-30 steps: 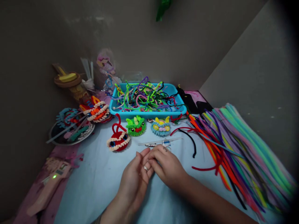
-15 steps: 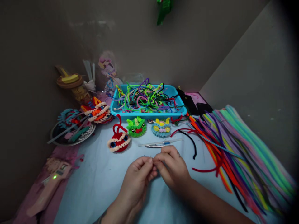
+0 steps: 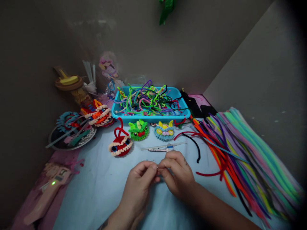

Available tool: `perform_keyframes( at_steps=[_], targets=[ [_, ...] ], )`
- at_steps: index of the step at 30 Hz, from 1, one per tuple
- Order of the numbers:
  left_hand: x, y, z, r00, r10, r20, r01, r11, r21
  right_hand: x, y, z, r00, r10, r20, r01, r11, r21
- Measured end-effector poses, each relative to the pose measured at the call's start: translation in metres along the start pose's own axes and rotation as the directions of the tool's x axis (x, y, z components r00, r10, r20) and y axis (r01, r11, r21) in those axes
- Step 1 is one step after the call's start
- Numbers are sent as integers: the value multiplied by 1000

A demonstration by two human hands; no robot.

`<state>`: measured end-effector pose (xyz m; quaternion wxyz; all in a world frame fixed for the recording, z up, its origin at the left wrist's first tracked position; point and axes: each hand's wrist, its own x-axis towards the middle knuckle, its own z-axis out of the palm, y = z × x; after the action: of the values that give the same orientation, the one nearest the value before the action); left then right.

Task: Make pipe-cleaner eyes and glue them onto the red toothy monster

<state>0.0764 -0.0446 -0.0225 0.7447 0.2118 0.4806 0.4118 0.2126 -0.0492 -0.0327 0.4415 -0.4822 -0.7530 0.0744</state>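
Observation:
My left hand (image 3: 141, 179) and my right hand (image 3: 176, 171) meet fingertip to fingertip over the pale blue table cover (image 3: 96, 188). Both are closed in a pinch, and a tiny pale bit shows between them, too small to name. Just beyond my hands lie small scissors (image 3: 158, 149) beside a thin, pale stick. Past these sit three fuzzy pipe-cleaner animal heads: a red one (image 3: 120, 147) with a cream frill, a green one (image 3: 139, 130) and a light blue one (image 3: 164, 131) with yellow ears.
A blue tray (image 3: 151, 118) of tangled pipe-cleaner pieces stands at the back. Bundled pipe cleaners (image 3: 251, 153) spread along the right. At left are a metal bowl (image 3: 74, 147), an orange-and-cream fuzzy head (image 3: 99, 115) and a pink glue gun (image 3: 50, 191) with a green light.
The view has shifted slightly. My fingertips stay together, and the tiny pale bit between them shows a little more clearly. The things on the table have not moved.

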Motion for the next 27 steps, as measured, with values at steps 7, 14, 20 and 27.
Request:
perform_keyframes(
  at_steps=[7, 14, 20, 27],
  targets=[
    [-4, -1, -1, 998, 57, 19, -58, 992, 108, -4, 1, -1, 999, -31, 17, 31, 999, 17],
    [-7, -6, -4, 988, 128, 85, -142, 974, 175, -8, 1, 0, 999, 8, 31, -11, 994, 112],
    [-3, -3, -3, 989, 125, 83, -139, 973, 182, 1, 0, -1, 988, 114, 104, -138, 952, 273],
    [-7, 1, 2, 969, 248, 10, -239, 923, 300, -1, -3, 5, 973, 208, 98, -227, 933, 279]
  ],
)
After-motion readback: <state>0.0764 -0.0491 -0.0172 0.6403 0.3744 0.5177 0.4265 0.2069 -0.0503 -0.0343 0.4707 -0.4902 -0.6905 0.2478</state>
